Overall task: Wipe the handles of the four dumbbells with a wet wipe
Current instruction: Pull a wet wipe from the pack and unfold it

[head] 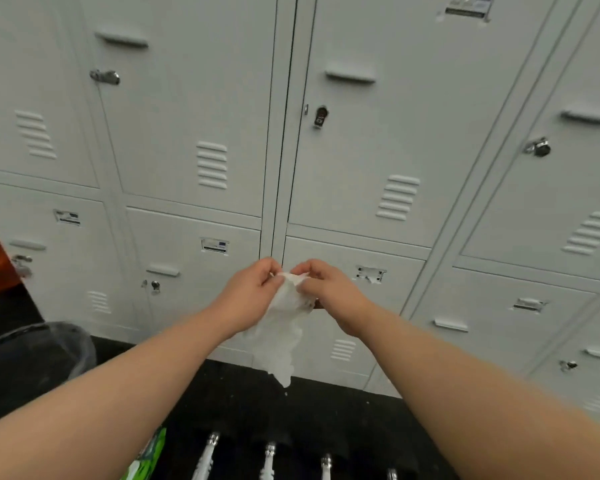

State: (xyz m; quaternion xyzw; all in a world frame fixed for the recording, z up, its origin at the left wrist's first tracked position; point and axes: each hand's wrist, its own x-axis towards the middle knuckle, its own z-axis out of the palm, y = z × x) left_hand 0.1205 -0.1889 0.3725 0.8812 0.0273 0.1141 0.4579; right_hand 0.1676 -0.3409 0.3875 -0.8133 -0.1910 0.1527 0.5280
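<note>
Four dumbbells (269, 459) lined up side by side on a black floor (343, 403) at the bottom edge, only their metal handles and dark near ends in view. One white wet wipe (281, 334) held up in mid-air above them, hanging crumpled and limp. One green packet (149, 455) just left of the dumbbells, partly hidden by a forearm. One dark bin with a clear liner (32, 351) at far left. Behind, a wall of pale grey lockers (187, 133), several doors padlocked. Both arms stretched forward, left hand (253, 292) and right hand (326, 289) close together, fingertips curled in and pinching the wipe's top edge from either side.
</note>
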